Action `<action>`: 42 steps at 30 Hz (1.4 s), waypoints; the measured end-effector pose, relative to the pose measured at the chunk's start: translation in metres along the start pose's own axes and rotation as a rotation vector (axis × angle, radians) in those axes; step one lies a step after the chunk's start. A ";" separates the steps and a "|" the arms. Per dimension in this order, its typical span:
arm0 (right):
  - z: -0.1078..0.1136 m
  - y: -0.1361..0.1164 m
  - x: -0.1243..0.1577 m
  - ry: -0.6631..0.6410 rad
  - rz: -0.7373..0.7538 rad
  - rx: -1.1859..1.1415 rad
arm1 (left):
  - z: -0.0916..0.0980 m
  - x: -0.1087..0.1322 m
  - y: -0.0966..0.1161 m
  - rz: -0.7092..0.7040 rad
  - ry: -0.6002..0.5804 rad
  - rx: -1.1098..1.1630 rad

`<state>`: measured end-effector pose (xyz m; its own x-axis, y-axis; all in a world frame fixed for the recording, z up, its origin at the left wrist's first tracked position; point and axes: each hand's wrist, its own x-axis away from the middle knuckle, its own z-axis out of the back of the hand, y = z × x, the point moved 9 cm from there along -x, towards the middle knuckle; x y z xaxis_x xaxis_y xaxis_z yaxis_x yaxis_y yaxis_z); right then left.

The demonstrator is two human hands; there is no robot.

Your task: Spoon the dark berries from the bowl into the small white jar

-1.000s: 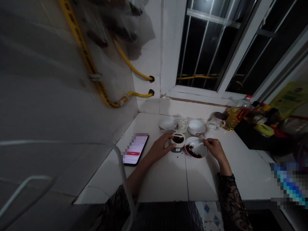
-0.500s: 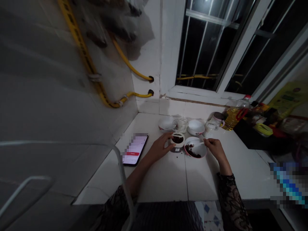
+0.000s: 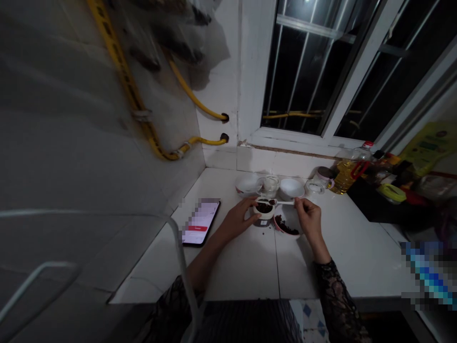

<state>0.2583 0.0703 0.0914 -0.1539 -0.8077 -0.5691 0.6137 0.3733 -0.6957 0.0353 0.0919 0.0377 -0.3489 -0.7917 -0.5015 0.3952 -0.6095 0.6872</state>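
Carefully: your right hand (image 3: 309, 215) pinches the light spoon (image 3: 282, 203) by its handle end; your left hand (image 3: 238, 218) grips the small, tippable cup (image 3: 264, 209).

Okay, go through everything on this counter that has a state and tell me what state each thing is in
small container: open, dark bits inside, steadied by left hand
spoon: loaded, held over the container by right hand
pink-rimmed bowl: partly filled with dark bits
two white bowls: upright, contents not visible
phone: screen lit, lying flat
oil bottle: capped, partly full
window: shut, as far as visible
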 end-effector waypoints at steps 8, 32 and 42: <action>-0.008 -0.048 0.022 0.035 0.490 0.370 | 0.001 0.000 -0.001 0.012 0.001 0.008; -0.001 0.058 0.005 -0.402 -0.209 0.213 | 0.002 0.000 0.002 0.018 0.000 0.005; 0.010 0.066 0.003 -0.323 -0.337 0.018 | 0.001 0.000 0.000 0.014 0.002 0.000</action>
<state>0.3064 0.0880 0.0481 -0.0997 -0.9844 -0.1448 0.5848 0.0598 -0.8090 0.0343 0.0921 0.0382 -0.3418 -0.8000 -0.4931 0.3997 -0.5987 0.6942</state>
